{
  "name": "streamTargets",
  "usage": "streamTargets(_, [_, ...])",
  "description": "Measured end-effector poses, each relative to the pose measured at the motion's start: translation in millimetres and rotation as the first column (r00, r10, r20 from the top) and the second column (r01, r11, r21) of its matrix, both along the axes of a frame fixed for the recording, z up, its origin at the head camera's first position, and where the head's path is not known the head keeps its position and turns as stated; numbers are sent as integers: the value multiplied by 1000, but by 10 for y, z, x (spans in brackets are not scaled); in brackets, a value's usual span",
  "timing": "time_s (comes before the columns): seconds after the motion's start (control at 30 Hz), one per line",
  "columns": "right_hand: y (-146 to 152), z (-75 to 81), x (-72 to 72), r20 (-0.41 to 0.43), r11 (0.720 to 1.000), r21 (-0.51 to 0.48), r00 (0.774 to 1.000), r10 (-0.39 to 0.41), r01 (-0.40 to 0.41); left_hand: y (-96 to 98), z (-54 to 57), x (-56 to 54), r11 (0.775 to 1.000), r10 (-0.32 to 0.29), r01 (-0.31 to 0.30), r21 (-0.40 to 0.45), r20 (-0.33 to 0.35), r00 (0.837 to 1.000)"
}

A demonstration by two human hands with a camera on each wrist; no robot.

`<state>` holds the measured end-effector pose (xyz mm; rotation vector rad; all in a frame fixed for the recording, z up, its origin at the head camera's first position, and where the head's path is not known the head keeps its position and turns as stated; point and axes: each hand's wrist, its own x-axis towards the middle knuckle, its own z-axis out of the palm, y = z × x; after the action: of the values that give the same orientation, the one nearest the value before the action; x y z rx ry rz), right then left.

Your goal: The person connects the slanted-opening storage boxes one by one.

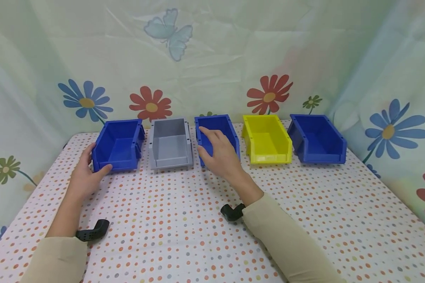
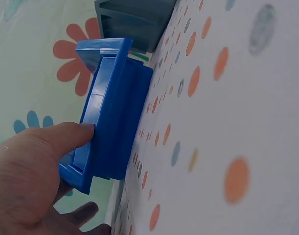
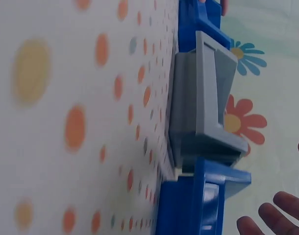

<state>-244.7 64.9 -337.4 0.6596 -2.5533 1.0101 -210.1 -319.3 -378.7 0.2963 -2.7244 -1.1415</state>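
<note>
My left hand (image 1: 85, 176) holds the front left corner of the leftmost blue bin (image 1: 115, 165), its thumb on the front lip and its fingers along the left side. In the left wrist view the thumb (image 2: 73, 136) presses on the lip of that blue bin (image 2: 117, 117). Over the middle blue bin (image 1: 217, 122) hovers my right hand (image 1: 222, 157), fingers spread and nothing in them. The right wrist view shows its fingertips (image 3: 277, 215) beside the middle blue bin (image 3: 181, 210), apart from it. Both bins look empty inside where they show.
Between these two stands a grey bin (image 1: 171, 162). A yellow bin (image 1: 270, 158) and another blue bin (image 1: 322, 158) continue the row to the right. Dotted cloth (image 1: 170, 236) covers the table, and a flowered curtain (image 1: 212, 59) hangs right behind the bins.
</note>
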Motion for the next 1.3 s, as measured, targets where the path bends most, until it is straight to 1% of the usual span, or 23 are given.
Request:
streamTargets(0.17, [-168, 17, -27, 14, 1000, -3, 1000, 14, -14, 6, 0, 1, 1000, 5, -5, 23, -7, 1000])
streamTargets(0.4, [-350, 44, -57, 90, 999, 36, 996, 22, -25, 18, -32, 6, 999, 9, -8, 35, -23, 1000])
streamTargets(0.57, [-445, 66, -70, 122, 996, 84, 993, 5, -16, 13, -27, 14, 999, 14, -13, 41, -31, 999])
streamTargets(0.77, [-535, 93, -59, 186, 992, 130, 982, -23, -1, 56, -9, 30, 998, 29, -27, 49, -34, 999])
streamTargets(0.97, [-623, 116, -48, 243, 996, 91, 970, -24, 2, 61, -10, 29, 998, 22, -20, 55, -46, 999])
streamTargets(1.13, [-706, 97, -55, 331, 999, 30, 943, -33, 24, 59, -29, 20, 996, 27, -23, 91, -45, 999])
streamTargets(1.2, [-739, 79, -65, 353, 999, 9, 935, -36, 35, 54, -35, 20, 995, 33, -29, 99, -43, 999])
streamTargets(1.3, [-788, 63, -93, 353, 998, -28, 935, -36, 49, 39, -32, 20, 994, 39, -33, 106, -52, 998])
